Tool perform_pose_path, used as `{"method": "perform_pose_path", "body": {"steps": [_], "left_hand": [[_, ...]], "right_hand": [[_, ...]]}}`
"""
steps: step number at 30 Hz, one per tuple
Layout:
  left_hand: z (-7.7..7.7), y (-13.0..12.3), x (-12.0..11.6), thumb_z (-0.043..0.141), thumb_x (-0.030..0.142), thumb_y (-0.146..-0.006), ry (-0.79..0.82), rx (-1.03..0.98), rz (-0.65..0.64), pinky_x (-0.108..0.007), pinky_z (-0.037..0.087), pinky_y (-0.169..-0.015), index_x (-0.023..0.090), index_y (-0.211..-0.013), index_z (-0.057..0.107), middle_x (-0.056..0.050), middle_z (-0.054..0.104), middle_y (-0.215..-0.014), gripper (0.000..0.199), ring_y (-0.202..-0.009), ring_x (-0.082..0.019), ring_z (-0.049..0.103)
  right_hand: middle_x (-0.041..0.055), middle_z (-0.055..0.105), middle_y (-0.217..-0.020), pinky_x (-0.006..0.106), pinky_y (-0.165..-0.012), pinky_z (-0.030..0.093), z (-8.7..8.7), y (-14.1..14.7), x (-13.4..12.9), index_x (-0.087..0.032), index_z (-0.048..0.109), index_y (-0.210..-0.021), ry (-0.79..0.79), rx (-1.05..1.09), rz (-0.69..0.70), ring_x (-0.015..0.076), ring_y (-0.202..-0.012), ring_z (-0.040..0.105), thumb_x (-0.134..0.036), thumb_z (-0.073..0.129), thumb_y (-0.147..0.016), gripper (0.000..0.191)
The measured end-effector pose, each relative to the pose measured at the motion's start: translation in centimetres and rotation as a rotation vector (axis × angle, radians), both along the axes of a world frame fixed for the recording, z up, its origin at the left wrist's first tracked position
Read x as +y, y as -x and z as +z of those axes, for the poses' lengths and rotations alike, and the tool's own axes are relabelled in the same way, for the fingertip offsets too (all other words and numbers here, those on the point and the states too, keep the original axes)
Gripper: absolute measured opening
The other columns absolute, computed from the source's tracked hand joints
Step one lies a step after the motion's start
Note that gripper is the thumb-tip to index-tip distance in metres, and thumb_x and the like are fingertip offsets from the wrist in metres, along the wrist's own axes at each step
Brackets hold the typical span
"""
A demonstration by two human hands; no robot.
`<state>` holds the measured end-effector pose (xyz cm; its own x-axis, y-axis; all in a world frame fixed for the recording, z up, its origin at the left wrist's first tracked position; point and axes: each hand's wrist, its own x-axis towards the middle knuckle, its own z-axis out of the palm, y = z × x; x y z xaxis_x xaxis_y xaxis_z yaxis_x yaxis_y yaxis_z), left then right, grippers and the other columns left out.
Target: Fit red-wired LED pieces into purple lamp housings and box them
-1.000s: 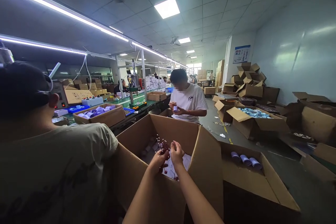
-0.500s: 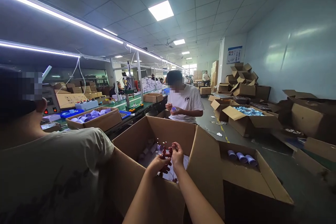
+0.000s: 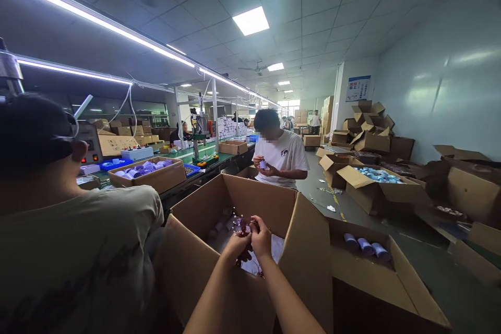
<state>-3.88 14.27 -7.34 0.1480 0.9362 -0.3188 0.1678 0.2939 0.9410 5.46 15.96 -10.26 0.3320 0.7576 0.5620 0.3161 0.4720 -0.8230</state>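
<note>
My left hand (image 3: 237, 248) is closed around a bundle of small wired parts (image 3: 239, 224), dark reddish with thin leads and pale tips; their exact kind is too small to make out. Right beside it, my right hand (image 3: 261, 241) has its fingers pinched together at the bundle's edge, and what sits between them is hidden. Both hands are over an open cardboard box (image 3: 256, 195). Inside the box lie white sheeting (image 3: 277, 246) and pale purple cylinders (image 3: 213, 232) in shadow. More wired parts show below my hands.
Close on my left sits a person (image 3: 90, 250). Across the box, another person (image 3: 291, 154) holds a small purple cylinder (image 3: 263, 164). At right, a lower carton (image 3: 371, 274) contains three purple cylinders (image 3: 366, 246). A carton of purple pieces (image 3: 164, 175) stands on the green workbench.
The view has shifted slightly, so the surroundings appear lower and further right. My right hand has come closer to my left hand at the bundle. The person on the left has leaned away from the box.
</note>
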Motion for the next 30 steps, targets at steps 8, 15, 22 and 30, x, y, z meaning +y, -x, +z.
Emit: {"method": "perform_pose_path", "body": {"steps": [8, 15, 22, 30], "left_hand": [[0.1, -0.2, 0.2, 0.056, 0.039, -0.096, 0.0, 0.041, 0.103, -0.023, 0.052, -0.053, 0.013, -0.099, 0.063, 0.001, 0.065, -0.08, 0.027, -0.059, -0.009, 0.059], [-0.6, -0.3, 0.5, 0.058, 0.037, -0.095, -0.018, -0.005, 0.137, -0.03, 0.057, -0.066, 0.014, -0.107, 0.063, -0.004, 0.068, -0.096, 0.026, -0.075, -0.014, 0.065], [-1.1, 0.4, 0.2, 0.058, 0.035, -0.095, -0.045, -0.06, 0.125, -0.03, 0.057, -0.065, 0.014, -0.109, 0.062, -0.004, 0.067, -0.096, 0.025, -0.075, -0.013, 0.065], [-1.3, 1.1, -0.1, 0.06, 0.032, -0.095, -0.111, -0.126, 0.126, -0.028, 0.057, -0.064, 0.014, -0.108, 0.062, -0.003, 0.066, -0.096, 0.023, -0.074, -0.013, 0.064]], "right_hand": [[0.0026, 0.069, -0.097, 0.035, -0.076, 0.058, -0.5, -0.3, -0.2, -0.016, 0.065, -0.1, -0.023, -0.086, 0.008, 0.0152, -0.082, 0.067, -0.036, 0.061, -0.095, 0.021], [0.0041, 0.069, -0.104, 0.04, -0.087, 0.056, -0.2, 0.4, -0.7, -0.017, 0.067, -0.098, -0.017, -0.162, 0.035, 0.0183, -0.095, 0.067, -0.036, 0.06, -0.095, 0.02], [0.0048, 0.068, -0.108, 0.039, -0.086, 0.056, -0.8, 0.3, -1.0, -0.019, 0.066, -0.103, 0.136, -0.067, -0.05, 0.0182, -0.094, 0.066, -0.036, 0.06, -0.095, 0.02], [0.0046, 0.068, -0.108, 0.036, -0.081, 0.057, -1.2, 0.9, -0.5, -0.018, 0.065, -0.105, 0.287, 0.12, 0.041, 0.0169, -0.09, 0.066, -0.035, 0.059, -0.096, 0.02]]}}
